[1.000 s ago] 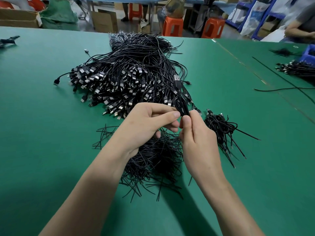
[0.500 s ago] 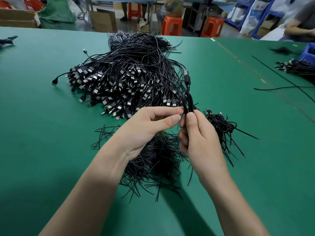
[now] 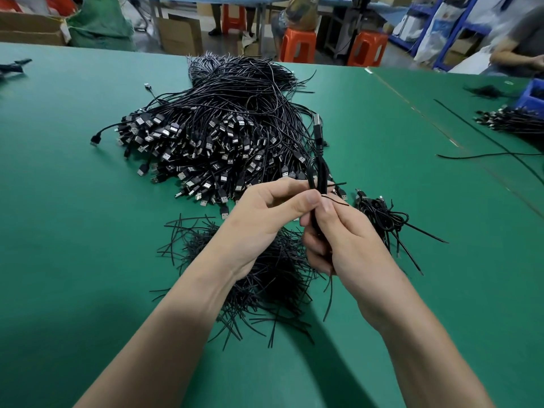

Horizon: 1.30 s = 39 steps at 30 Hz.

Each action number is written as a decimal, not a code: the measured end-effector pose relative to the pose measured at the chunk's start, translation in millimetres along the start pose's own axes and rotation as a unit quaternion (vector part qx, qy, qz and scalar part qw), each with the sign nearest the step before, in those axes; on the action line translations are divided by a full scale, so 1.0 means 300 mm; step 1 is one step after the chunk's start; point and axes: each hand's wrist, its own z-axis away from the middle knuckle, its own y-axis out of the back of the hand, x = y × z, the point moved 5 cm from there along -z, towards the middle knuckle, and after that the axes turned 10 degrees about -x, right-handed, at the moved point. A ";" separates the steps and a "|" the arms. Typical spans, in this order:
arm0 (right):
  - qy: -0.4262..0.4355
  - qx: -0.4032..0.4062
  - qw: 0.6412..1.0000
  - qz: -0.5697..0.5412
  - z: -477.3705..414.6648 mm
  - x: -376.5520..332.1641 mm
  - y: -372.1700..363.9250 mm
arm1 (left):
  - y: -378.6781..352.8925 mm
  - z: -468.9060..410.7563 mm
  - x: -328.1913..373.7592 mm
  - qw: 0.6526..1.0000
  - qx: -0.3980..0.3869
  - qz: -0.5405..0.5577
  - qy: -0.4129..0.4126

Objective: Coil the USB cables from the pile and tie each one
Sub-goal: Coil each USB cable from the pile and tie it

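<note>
A big pile of black USB cables (image 3: 223, 136) lies on the green table (image 3: 73, 231), plugs fanned toward me. A coiled cable (image 3: 319, 169) stands upright between my hands, its plug pointing up. My left hand (image 3: 265, 219) pinches the coil near its middle. My right hand (image 3: 344, 240) grips the coil's lower part, and a thin black twist tie (image 3: 335, 200) is wrapped there with its ends sticking out to the right. A heap of loose black twist ties (image 3: 265, 278) lies under my hands. A small bundle of tied cables (image 3: 382, 213) sits to the right.
More cables (image 3: 512, 122) and a blue bin (image 3: 532, 92) lie at the far right, where another person's arm (image 3: 515, 54) reaches. A long loose cable (image 3: 485, 156) crosses the right side. Orange stools (image 3: 297, 45) and cardboard boxes (image 3: 179, 33) stand beyond the table.
The coil has been lifted upright from the pile's edge, its plug now pointing up. The tie's ends now stick out to the right of the coil.
</note>
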 end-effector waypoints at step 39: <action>0.259 0.188 0.898 0.302 0.062 -0.091 0.090 | -0.004 0.015 0.053 0.986 -0.055 -0.146 0.054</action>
